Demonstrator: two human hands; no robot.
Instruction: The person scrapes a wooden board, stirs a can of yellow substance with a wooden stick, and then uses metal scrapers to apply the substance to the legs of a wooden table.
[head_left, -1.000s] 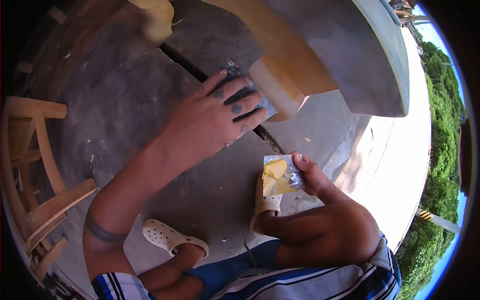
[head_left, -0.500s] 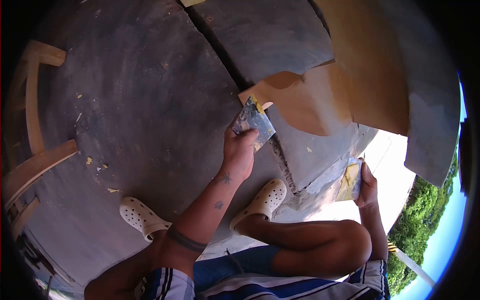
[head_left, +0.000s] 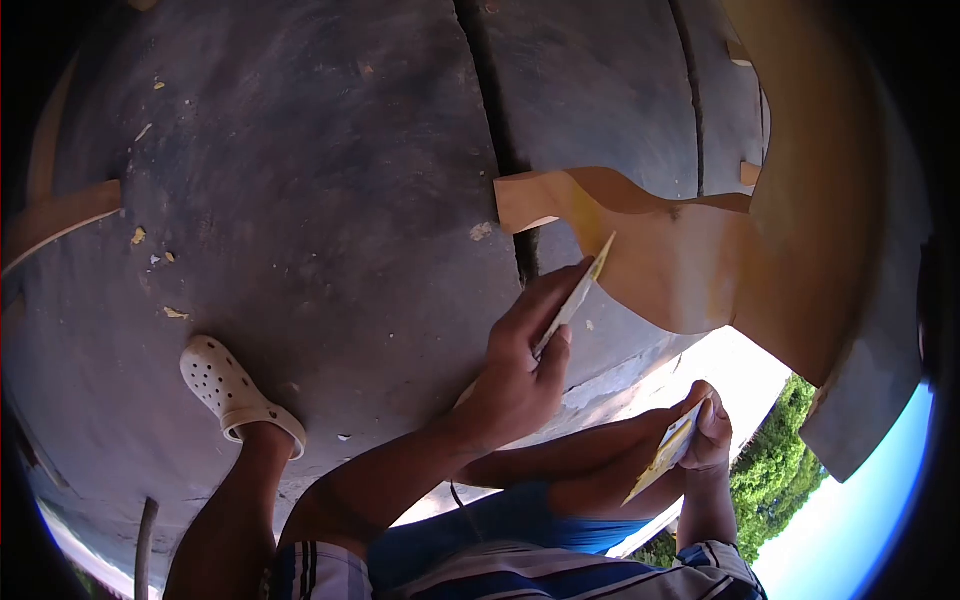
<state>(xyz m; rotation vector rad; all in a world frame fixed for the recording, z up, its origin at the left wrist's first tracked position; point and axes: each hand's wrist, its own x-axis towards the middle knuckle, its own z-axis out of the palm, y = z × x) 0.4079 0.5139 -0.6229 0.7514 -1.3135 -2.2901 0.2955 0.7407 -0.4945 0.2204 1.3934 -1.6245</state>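
Observation:
My left hand (head_left: 525,375), at the centre, grips a thin flat scraper (head_left: 575,303) seen nearly edge-on. Yellow paste shows along its upper end, which overlaps the curved brown wooden piece (head_left: 650,245) in view; whether they touch I cannot tell. Lower right, my right hand (head_left: 708,440) is closed on another flat plate (head_left: 668,452) that is tilted and smeared with yellow paste. The wooden piece has a narrow end lying across a dark gap in the floor and widens toward the right.
Grey concrete floor (head_left: 330,200) carries small yellowish crumbs (head_left: 138,236) at left. A wooden frame part (head_left: 75,222) stands at the left edge. My foot in a cream clog (head_left: 222,380) is lower left. Green foliage (head_left: 770,480) shows at lower right.
The view has shifted. My left hand has turned its scraper from face-on to nearly edge-on. My right hand's plate has tilted and come lower, nearer my knee.

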